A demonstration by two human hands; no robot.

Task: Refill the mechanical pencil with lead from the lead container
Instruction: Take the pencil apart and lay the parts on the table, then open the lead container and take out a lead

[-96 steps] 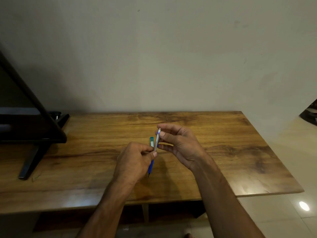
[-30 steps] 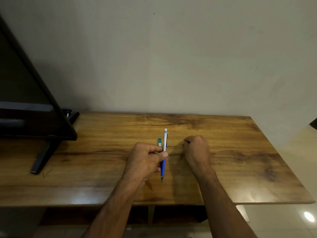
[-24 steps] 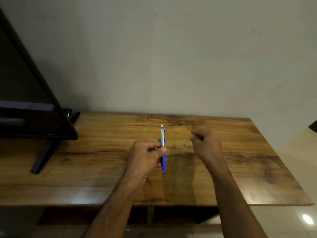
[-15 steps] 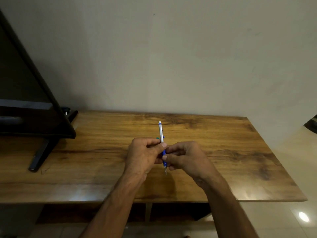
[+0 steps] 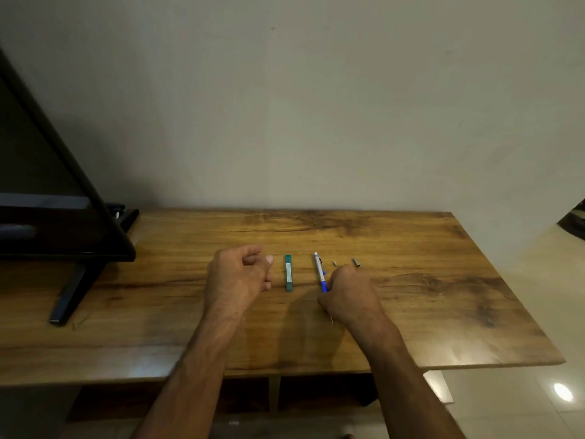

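Looks like a home living room: wood-grain table [image 5: 411, 312] under the fingers [image 5: 251, 251] of the left hand [image 5: 235, 280], flat-screen TV [image 5: 38, 172] on black stand [image 5: 68, 296] well left of them, plain painted wall [image 5: 316, 106] beyond, glossy floor tiles [image 5: 522, 400] far right.

I am reaching both bare forearms forward from the bottom of the view, and they are drawing slightly closer together toward the wrists. My left hand [image 5: 237, 277] is showing its back to me, with the fingers loosely curled, the thumb pointing to the right, and nothing held in it. My right hand [image 5: 351, 296] is sitting a little nearer to me, knuckles up. Its fingers are curling in toward my left and closing round the lower part of a slim blue and silver mechanical pencil [image 5: 319, 269], whose upper end is sticking out beyond my fingers. My two hands are sitting apart.
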